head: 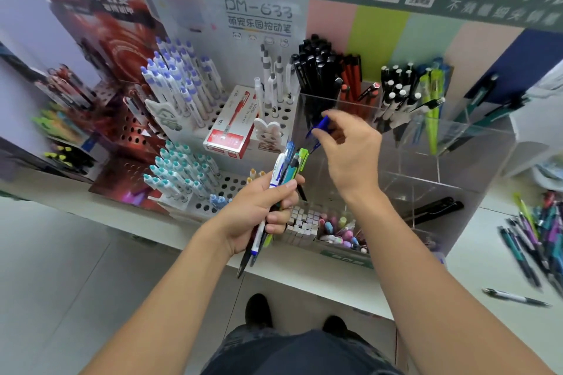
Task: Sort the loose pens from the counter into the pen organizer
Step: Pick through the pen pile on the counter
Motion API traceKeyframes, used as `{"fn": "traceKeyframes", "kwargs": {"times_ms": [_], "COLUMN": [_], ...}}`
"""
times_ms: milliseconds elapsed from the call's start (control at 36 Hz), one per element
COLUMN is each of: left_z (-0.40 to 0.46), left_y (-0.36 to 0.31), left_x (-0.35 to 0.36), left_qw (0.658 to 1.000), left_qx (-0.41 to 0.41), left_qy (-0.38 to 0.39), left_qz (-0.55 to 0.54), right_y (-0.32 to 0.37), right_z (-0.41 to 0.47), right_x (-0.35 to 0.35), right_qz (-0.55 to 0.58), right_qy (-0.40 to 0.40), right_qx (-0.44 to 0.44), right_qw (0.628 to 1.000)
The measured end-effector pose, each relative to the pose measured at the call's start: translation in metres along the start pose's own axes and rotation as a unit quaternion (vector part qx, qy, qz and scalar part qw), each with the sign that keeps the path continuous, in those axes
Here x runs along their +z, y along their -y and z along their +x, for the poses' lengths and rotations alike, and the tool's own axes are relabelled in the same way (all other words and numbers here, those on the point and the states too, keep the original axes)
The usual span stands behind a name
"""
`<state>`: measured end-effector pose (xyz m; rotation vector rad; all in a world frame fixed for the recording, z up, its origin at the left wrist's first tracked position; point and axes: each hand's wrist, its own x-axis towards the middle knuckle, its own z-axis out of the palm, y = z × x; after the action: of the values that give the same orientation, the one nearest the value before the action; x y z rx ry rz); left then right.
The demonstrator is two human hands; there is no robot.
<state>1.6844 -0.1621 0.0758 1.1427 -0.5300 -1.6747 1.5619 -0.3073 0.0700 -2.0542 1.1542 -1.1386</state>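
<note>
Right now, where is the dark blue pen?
In the head view, the dark blue pen is pinched in the right hand, just above the clear organizer, beside the black pens.

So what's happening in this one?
A person is sorting pens at a stationery display. The left hand grips a bundle of pens, while the right hand pinches a single blue pen above the clear acrylic pen organizer. A pile of loose pens lies on the counter at the right.
</note>
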Motion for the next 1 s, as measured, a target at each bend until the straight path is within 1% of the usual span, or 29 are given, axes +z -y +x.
{"fn": "traceKeyframes", "kwargs": {"times_ms": [111, 167, 222, 250, 278, 306, 333, 361, 389, 472, 528, 611, 694, 750, 806, 861, 944, 1000], "left_z": [0.0, 0.0, 0.001, 0.002, 0.003, 0.004, 0.007, 0.009, 0.012, 0.023, 0.03, 0.041, 0.052, 0.058, 0.062, 0.065, 0.068, 0.069], "left_y": [-0.001, -0.002, -0.003, -0.003, -0.003, -0.004, -0.005, -0.006, -0.007, -0.01, -0.013, -0.018, -0.021, -0.022, -0.021, -0.02, -0.018, -0.019], "left_x": [0.0, 0.0, 0.001, 0.002, 0.002, 0.004, 0.006, 0.01, 0.014, 0.03, 0.042, 0.058, 0.071, 0.08, 0.086, 0.091, 0.095, 0.096], "left_qw": [0.998, 0.998, 0.998, 0.997, 0.997, 0.996, 0.995, 0.994, 0.992, 0.99, 0.99, 0.986, 0.974, 0.965, 0.96, 0.957, 0.96, 0.963], "left_qx": [-0.016, -0.021, -0.027, -0.03, -0.034, -0.039, -0.046, -0.052, -0.056, -0.067, -0.072, -0.064, -0.049, -0.043, -0.04, -0.034, -0.039, -0.041], "left_qy": [0.029, 0.038, 0.046, 0.052, 0.061, 0.072, 0.086, 0.1, 0.111, 0.121, 0.115, 0.118, 0.129, 0.138, 0.147, 0.154, 0.161, 0.162], "left_qz": [-0.046, -0.051, -0.045, -0.04, -0.034, -0.025, -0.017, -0.009, -0.001, 0.026, 0.05, 0.103, 0.178, 0.217, 0.234, 0.242, 0.226, 0.211], "right_y": [0.002, 0.007, 0.012, 0.015, 0.018, 0.02, 0.021, 0.021, 0.019, 0.011, 0.005, 0.0, -0.006, -0.013, -0.016, -0.016, -0.019, -0.021], "right_z": [-0.003, -0.007, -0.01, -0.012, -0.013, -0.014, -0.016, -0.018, -0.02, -0.022, -0.022, -0.024, -0.025, -0.023, -0.022, -0.02, -0.017, -0.014], "right_x": [0.003, -0.005, -0.02, -0.028, -0.036, -0.044, -0.049, -0.054, -0.057, -0.064, -0.07, -0.083, -0.098, -0.106, -0.112, -0.117, -0.128, -0.138], "right_qz": [-0.136, -0.156, -0.101, -0.054, -0.001, 0.058, 0.116, 0.169, 0.21, 0.28, 0.291, 0.306, 0.346, 0.34, 0.307, 0.29, 0.288, 0.261], "right_qy": [0.029, 0.037, 0.033, 0.051, 0.095, 0.151, 0.201, 0.23, 0.241, 0.23, 0.203, 0.141, 0.056, 0.016, 0.006, 0.021, 0.045, 0.042], "right_qx": [-0.053, -0.051, -0.005, 0.037, 0.092, 0.153, 0.206, 0.238, 0.252, 0.281, 0.287, 0.276, 0.274, 0.277, 0.267, 0.259, 0.256, 0.238], "right_qw": [0.989, 0.986, 0.994, 0.997, 0.991, 0.975, 0.951, 0.928, 0.913, 0.889, 0.89, 0.9, 0.896, 0.899, 0.913, 0.921, 0.922, 0.934]}}
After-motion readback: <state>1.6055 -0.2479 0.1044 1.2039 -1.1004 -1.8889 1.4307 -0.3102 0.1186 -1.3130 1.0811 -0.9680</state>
